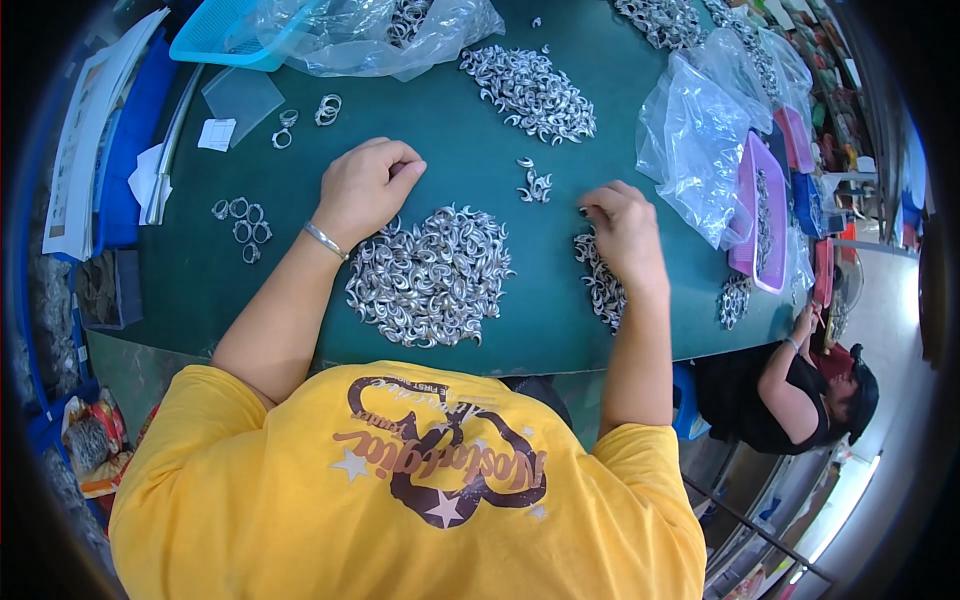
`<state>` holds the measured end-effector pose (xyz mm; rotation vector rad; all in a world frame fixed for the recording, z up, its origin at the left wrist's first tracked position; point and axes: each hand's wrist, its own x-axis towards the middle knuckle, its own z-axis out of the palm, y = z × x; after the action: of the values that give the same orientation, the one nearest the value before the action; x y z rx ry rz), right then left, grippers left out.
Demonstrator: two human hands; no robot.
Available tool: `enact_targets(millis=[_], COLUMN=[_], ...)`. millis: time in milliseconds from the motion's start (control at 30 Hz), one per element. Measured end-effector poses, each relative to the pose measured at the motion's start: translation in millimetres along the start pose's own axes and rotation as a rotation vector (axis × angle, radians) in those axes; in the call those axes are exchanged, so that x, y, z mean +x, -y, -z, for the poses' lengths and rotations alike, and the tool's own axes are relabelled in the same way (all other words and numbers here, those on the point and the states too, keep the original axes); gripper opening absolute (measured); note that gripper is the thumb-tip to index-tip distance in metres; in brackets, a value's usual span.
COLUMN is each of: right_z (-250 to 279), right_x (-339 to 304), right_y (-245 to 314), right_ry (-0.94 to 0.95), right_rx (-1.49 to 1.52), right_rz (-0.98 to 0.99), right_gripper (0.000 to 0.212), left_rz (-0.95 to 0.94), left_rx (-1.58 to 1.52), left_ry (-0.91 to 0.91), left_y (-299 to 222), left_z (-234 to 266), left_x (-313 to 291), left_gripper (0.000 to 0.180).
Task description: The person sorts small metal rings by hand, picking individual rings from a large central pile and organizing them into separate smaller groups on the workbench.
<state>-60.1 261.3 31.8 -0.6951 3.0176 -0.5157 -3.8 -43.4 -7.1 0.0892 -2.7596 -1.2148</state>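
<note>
My left hand (372,187) rests on the green table with its fingers curled in and the thumb against them; whatever may be inside is hidden. Just below it spreads a large pile of small silver crescent-shaped metal pieces (430,278). My right hand (624,232) is closed in a pinch, with a small dark bit showing at its fingertips that I cannot make out. It hangs over a smaller pile of similar darker pieces (603,292), partly covered by the hand and forearm. Between the hands lies a little cluster of crescent pieces (535,186).
Another heap of crescents (530,92) lies farther back. Several rings (244,226) sit at left, near a paper slip (216,134). Clear plastic bags (694,150), a pink basket (768,215) and a blue basket (222,40) edge the table. A co-worker (785,395) is at right.
</note>
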Motion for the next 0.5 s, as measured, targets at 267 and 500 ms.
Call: enact_targets(millis=[267, 500], right_z=[-36, -23], right_x=[7, -1], right_y=[18, 40], right_ry=[-0.263, -0.283], right_rx=[0.172, 0.537], right_rz=[0.189, 0.034], right_gripper=[0.014, 0.011], left_rz=[0.017, 0.008], left_rx=[0.000, -0.009], left_ry=[0.015, -0.007], left_y=[-3, 0], left_z=[1, 1], left_x=[1, -2], left_gripper=[0.014, 0.013])
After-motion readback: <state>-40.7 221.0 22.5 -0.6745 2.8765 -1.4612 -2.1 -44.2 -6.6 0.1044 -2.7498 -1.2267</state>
